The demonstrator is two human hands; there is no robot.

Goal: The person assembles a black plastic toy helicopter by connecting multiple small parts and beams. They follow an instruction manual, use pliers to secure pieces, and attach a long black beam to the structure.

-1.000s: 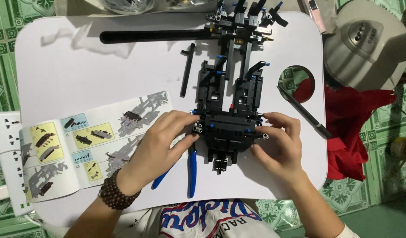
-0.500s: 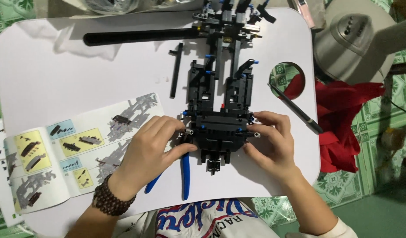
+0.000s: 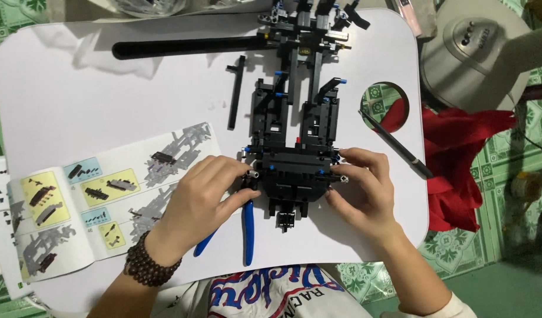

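A black brick-built vehicle frame (image 3: 294, 135) with small blue pins lies on the white table (image 3: 106, 112), its long axis running away from me. My left hand (image 3: 203, 197) grips the frame's near left corner, thumb and fingers at a light grey pin. My right hand (image 3: 362, 188) clasps the near right corner, fingertips on another pin. Blue-handled pliers (image 3: 247, 232) lie under the left hand, partly hidden. A beaded bracelet (image 3: 147, 268) circles my left wrist.
An open instruction booklet (image 3: 76, 200) lies at the left. A long black beam (image 3: 188, 46) and a short black beam (image 3: 235, 91) rest on the far table. A thin black rod (image 3: 397, 144) sits beside a round hole (image 3: 384, 106). Red cloth (image 3: 459, 171) and a grey fan base (image 3: 480, 50) are at the right.
The view has shifted a little; both hands stay clamped on the frame's near end with only slight finger movement.
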